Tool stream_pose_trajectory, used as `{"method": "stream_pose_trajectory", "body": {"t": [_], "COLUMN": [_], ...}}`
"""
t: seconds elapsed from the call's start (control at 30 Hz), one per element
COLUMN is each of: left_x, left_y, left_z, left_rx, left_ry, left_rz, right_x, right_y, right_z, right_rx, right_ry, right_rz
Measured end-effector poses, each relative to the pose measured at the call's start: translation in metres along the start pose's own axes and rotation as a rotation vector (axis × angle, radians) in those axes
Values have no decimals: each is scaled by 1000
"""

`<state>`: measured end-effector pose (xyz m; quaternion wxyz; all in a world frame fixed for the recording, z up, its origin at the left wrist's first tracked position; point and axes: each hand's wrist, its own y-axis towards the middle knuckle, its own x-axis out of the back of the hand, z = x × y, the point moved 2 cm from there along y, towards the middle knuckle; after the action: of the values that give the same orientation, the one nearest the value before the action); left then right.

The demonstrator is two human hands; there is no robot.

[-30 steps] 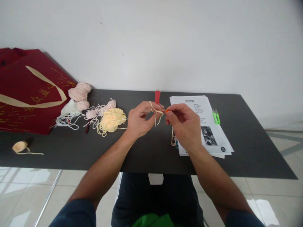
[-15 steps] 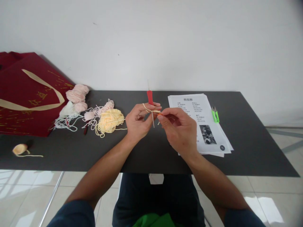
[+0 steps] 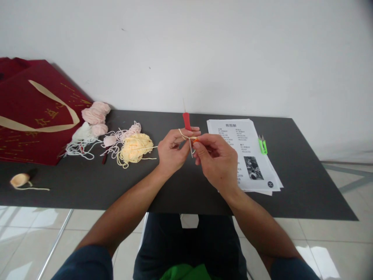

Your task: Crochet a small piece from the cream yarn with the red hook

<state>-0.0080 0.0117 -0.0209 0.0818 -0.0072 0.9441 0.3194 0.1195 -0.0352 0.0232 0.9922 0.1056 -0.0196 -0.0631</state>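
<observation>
A crochet hook with a red handle (image 3: 187, 121) passes through my left hand (image 3: 174, 149), whose fingers are closed around it. The handle points up and away, and its metal shaft comes out below the fingers. Pale yellow yarn loops over my left index finger and runs back to a yellow yarn ball (image 3: 135, 148). Close against the shaft, my right hand (image 3: 219, 157) pinches a small orange piece (image 3: 195, 141) together with the yarn at the hook. The fingertips hide most of that orange piece, so its kind cannot be made out.
A dark red bag (image 3: 37, 112) stands at the left, beside pink yarn (image 3: 96, 113) and white yarn (image 3: 80, 140). A small crocheted cup shape (image 3: 20, 180) lies front left. Printed sheets (image 3: 230, 130) and green thread snips (image 3: 262, 145) lie right on the dark table (image 3: 305, 182).
The view has shifted slightly. My right hand has drawn a little closer to my left, and its fingers are curled more. The hook stays in my left hand.
</observation>
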Motion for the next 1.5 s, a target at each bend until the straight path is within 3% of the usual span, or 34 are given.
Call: {"method": "stream_pose_trajectory", "body": {"t": [0.3,0.63,0.97,1.5], "left_x": [-4,-7,-7,-6], "left_y": [-1,-4,-8,-9], "left_z": [1,-1,2,-1], "left_rx": [37,51,22,14], "left_ry": [-61,-102,-37,-2], "left_rz": [13,47,43,40], "right_x": [-2,6,7,9], "right_y": [3,7,6,6], "right_z": [2,-3,8,4], "right_rx": [33,-222,-149,-86], "right_ry": [13,158,31,-65], "right_rz": [-74,23,-26,-4]}}
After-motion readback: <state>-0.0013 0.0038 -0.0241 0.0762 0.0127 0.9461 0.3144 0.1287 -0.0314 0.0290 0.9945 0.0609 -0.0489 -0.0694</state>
